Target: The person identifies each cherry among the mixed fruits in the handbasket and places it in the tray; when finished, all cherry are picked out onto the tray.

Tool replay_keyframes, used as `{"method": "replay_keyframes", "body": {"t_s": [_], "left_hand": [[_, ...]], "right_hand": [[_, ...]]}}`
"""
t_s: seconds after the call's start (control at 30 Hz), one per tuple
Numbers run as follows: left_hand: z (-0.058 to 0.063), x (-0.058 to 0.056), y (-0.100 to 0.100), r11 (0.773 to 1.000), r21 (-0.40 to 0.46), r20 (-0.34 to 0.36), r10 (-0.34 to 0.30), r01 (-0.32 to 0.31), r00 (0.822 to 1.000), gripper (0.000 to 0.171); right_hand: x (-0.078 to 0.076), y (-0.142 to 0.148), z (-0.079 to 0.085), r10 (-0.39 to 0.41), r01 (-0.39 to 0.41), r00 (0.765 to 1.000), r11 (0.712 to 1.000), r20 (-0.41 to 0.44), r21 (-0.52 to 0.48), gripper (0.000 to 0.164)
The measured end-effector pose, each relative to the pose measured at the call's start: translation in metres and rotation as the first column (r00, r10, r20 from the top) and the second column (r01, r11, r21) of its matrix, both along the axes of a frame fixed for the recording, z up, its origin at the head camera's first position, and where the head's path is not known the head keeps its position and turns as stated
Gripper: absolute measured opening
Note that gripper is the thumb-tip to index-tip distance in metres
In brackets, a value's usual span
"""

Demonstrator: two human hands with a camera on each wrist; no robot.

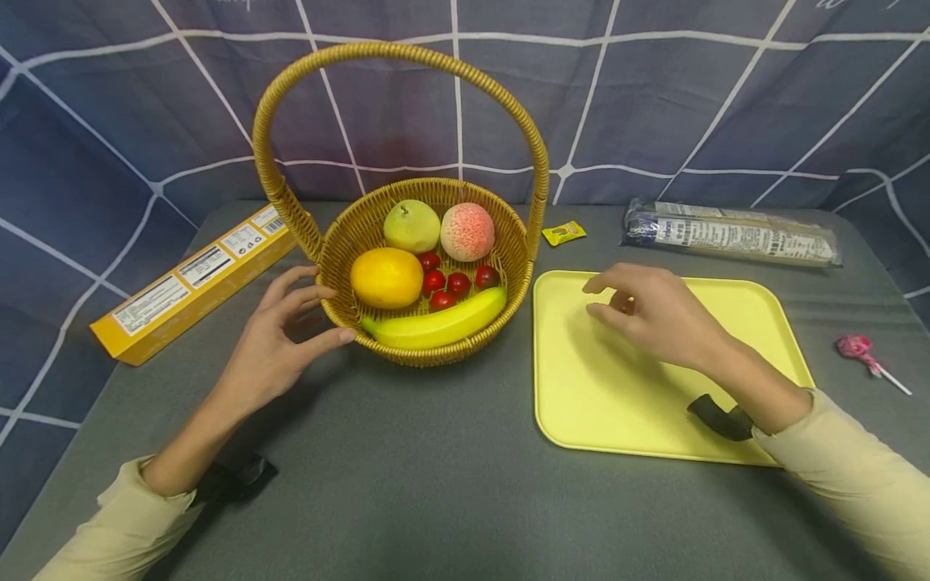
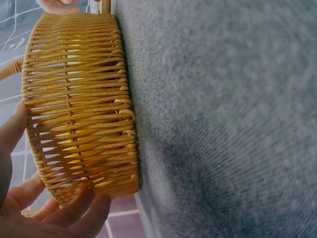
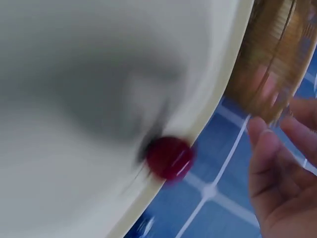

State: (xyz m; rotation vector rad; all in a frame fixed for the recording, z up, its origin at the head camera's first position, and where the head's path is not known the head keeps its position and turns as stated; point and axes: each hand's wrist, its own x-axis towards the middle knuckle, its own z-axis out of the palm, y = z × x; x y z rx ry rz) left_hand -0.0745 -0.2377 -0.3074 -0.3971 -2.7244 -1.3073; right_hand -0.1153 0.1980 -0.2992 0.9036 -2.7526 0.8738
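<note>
Beside the wicker basket (image 1: 429, 355), my left hand (image 1: 279, 327) touches its left side, thumb and fingers spread along the rim. In the left wrist view its fingertips rest against the woven wall. Inside lie a banana (image 1: 443, 320), an orange-yellow fruit (image 1: 387, 278), a pale green fruit (image 1: 412, 227), a peach (image 1: 467, 231) and several red cherries (image 1: 458, 284). Over the yellow tray (image 1: 596, 411), my right hand (image 1: 654, 311) has thumb and fingers parted. One cherry (image 3: 171, 158) with a stem shows blurred near the tray's edge, apart from the fingertips, partly hidden in the head view.
An orange-yellow box (image 1: 192, 282) lies left of the basket. Behind the tray are a small yellow packet (image 1: 563, 233) and a long clear-wrapped package (image 1: 734, 234). A pink lollipop (image 1: 857, 347) lies to the right. The basket's tall handle (image 1: 400, 52) arches upward.
</note>
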Motion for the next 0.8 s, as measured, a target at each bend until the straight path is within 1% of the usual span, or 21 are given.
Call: {"method": "replay_keyframes", "body": {"t_s": [0.1, 0.23, 0.33, 0.4, 0.47, 0.53, 0.67, 0.73, 0.8], "left_hand": [[0.001, 0.0, -0.001, 1.0, 0.003, -0.004, 0.003, -0.003, 1.0, 0.047], [0.001, 0.0, -0.001, 1.0, -0.005, -0.011, 0.001, -0.001, 1.0, 0.048], [0.001, -0.001, -0.001, 1.0, -0.007, -0.017, 0.0, 0.0, 1.0, 0.048], [0.0, -0.001, -0.001, 1.0, -0.006, -0.018, 0.001, -0.001, 1.0, 0.047], [0.0, -0.002, -0.001, 1.0, -0.004, -0.02, 0.0, 0.0, 1.0, 0.047], [0.0, -0.002, -0.001, 1.0, -0.004, -0.019, -0.001, 0.001, 1.0, 0.048], [-0.001, -0.002, -0.001, 1.0, -0.007, -0.018, -0.004, 0.003, 1.0, 0.048], [-0.001, -0.002, -0.001, 1.0, -0.01, -0.018, -0.005, 0.004, 1.0, 0.048], [-0.001, -0.002, -0.001, 1.0, -0.012, -0.018, -0.005, 0.005, 1.0, 0.048]], "right_hand": [[0.006, -0.022, 0.002, 0.022, -0.027, 0.998, 0.996, -0.063, -0.081, 0.018], [0.009, -0.05, 0.006, 0.063, -0.088, 0.989, 0.979, -0.137, -0.185, 0.019], [0.006, -0.068, 0.011, 0.107, -0.142, 0.979, 0.967, -0.171, -0.21, 0.019], [0.002, -0.08, 0.015, 0.134, -0.167, 0.976, 0.967, -0.174, -0.192, 0.018], [-0.003, -0.09, 0.018, 0.149, -0.173, 0.976, 0.973, -0.157, -0.155, 0.018], [-0.01, -0.099, 0.021, 0.148, -0.16, 0.982, 0.981, -0.114, -0.105, 0.02], [-0.022, -0.115, 0.026, 0.106, -0.106, 0.994, 0.994, 0.014, 0.021, 0.025], [-0.028, -0.122, 0.027, 0.082, -0.088, 0.994, 0.993, 0.076, 0.076, 0.028], [-0.033, -0.128, 0.027, 0.07, -0.086, 0.989, 0.989, 0.133, 0.119, 0.029]]}}
